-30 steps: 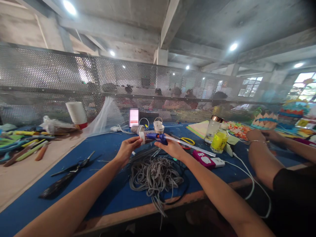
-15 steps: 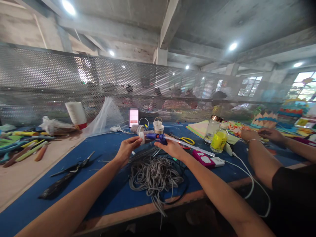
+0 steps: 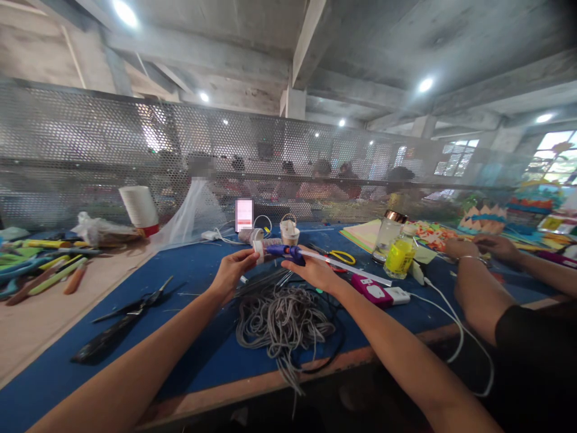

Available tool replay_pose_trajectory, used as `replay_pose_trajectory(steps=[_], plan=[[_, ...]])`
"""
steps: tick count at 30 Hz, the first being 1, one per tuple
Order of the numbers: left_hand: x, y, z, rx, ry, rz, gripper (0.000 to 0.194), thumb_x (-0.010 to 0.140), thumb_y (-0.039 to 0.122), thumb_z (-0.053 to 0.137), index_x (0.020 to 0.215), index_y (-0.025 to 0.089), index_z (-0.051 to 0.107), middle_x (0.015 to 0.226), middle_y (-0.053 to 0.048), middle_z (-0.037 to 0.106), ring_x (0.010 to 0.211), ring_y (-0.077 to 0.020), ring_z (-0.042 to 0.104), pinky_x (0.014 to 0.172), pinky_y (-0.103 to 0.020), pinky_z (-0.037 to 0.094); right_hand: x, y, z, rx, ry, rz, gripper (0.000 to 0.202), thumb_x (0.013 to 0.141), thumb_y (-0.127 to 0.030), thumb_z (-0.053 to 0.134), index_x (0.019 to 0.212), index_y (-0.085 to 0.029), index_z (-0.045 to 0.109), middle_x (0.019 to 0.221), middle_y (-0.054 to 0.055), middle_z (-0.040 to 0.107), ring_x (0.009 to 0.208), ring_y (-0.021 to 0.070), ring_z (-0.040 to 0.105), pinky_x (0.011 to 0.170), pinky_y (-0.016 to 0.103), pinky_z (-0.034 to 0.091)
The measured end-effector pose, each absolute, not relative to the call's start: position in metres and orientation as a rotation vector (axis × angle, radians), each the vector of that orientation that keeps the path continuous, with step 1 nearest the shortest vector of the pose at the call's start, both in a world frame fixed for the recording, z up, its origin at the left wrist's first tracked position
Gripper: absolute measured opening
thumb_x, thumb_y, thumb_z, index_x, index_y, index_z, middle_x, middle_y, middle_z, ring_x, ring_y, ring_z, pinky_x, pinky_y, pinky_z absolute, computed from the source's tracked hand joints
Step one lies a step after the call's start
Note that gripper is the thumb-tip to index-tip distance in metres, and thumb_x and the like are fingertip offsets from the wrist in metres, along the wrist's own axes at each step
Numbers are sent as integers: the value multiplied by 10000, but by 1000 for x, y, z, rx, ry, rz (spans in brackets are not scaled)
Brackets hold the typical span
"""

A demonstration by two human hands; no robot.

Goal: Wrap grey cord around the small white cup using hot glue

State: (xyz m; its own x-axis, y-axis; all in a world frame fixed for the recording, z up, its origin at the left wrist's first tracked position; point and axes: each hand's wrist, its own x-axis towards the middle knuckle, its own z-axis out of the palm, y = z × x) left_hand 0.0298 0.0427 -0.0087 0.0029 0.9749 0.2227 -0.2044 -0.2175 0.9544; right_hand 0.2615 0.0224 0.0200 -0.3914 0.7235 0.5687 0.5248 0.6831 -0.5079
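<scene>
My left hand pinches a small white ring-like piece above the blue table. In my right hand is a blue glue gun, its tip pointing left at the white piece. A long clear glue stick sticks out of the gun's back toward the right. Below both hands lies a loose heap of grey cord. Behind the white piece stands a roll of grey cord, partly hidden, and a small basket-like cup is just right of it.
Black scissors lie left. Paper cups and a phone stand behind. Yellow-handled scissors, a magenta power bank, a glass jar and a yellow bottle are right, near another person's arms.
My hands, the white piece and the glue gun have hardly moved. At the right, the other person's nearer hand has shifted slightly to the right.
</scene>
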Motion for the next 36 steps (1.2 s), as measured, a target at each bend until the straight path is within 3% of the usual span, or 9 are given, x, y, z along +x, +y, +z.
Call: replay_pose_trajectory(steps=[8,36], plan=[[31,41,-7,1223,928,1447,386,574,410,815,866,165,756,871,-62,734,853,-209,629,845,-326,456,261,20,21,-984,-2081,336,381,834,-514,564,1055,-210,630,921,18,653,867,178,576,797,279,433],[29,41,-5,1205,932,1477,408,567,422,818,884,172,756,898,-63,735,838,-201,631,807,-308,462,263,23,20,-903,-2121,366,350,823,-501,583,997,-205,649,974,19,668,897,176,597,834,276,432]])
